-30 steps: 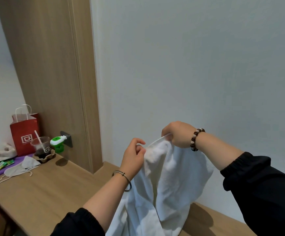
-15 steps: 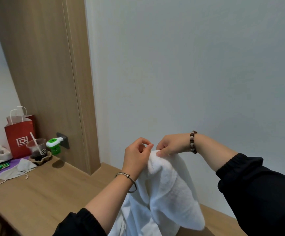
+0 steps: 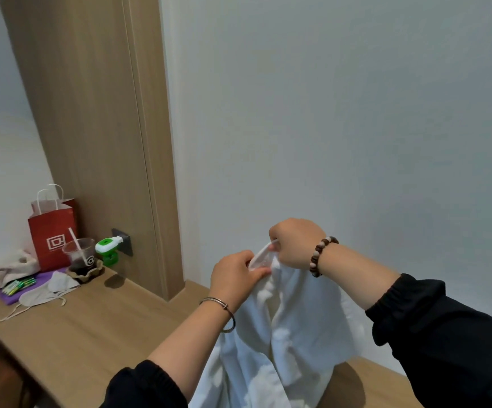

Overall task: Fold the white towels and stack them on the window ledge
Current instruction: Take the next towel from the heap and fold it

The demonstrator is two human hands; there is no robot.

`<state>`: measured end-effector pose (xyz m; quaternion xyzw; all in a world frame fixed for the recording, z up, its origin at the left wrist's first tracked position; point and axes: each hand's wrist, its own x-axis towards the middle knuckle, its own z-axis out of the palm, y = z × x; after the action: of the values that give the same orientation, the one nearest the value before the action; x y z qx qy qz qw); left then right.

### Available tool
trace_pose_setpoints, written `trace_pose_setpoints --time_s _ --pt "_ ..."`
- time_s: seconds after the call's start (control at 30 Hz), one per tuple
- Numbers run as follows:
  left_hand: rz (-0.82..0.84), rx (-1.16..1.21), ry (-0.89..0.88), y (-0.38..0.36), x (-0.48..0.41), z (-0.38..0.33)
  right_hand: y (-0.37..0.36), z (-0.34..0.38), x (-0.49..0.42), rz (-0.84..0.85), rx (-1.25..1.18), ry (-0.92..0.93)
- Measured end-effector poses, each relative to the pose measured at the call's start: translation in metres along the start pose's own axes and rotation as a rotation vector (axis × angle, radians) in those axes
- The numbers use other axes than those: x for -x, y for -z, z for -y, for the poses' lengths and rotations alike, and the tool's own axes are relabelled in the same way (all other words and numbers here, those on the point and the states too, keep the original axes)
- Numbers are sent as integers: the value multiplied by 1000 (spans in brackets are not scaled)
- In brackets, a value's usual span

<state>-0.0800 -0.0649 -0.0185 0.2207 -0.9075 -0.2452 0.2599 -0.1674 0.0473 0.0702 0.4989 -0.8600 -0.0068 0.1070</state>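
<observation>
A white towel [image 3: 286,334] hangs bunched in front of me, its lower part draped down over the wooden ledge [image 3: 85,328]. My left hand [image 3: 234,276] pinches the towel's top edge. My right hand [image 3: 296,241], with a bead bracelet on the wrist, pinches the same edge a little higher and to the right. A short stretch of hem runs taut between the two hands. The towel's bottom runs out of the frame.
At the ledge's far left stand a red paper bag [image 3: 53,231], a plastic cup with a straw [image 3: 80,256], a green plug-in device [image 3: 107,250], a face mask [image 3: 47,291] and pens. A wooden pillar [image 3: 106,136] rises behind, beside the white wall.
Half a second ago my hands were close together at the towel's top. They have drawn slightly apart along the edge, the right one rising, and the towel hangs more open.
</observation>
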Motion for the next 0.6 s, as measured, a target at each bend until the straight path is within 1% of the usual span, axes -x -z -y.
trace_pose_setpoints --time_s 0.1,0.2,0.37,0.47,0.6 --pt "-66 -159 1 -3 3 0 2 7 0 -50 69 -8" --pt "-66 -313 -17 -4 5 1 0 12 0 -82 162 2" --pt "-52 -406 -12 -4 3 -3 -6 14 -1 -131 236 -28" --pt "-30 -365 32 -9 5 -1 -7 14 -2 -130 244 -39" --pt "67 -110 157 -23 11 12 -8 14 -1 -147 223 -57"
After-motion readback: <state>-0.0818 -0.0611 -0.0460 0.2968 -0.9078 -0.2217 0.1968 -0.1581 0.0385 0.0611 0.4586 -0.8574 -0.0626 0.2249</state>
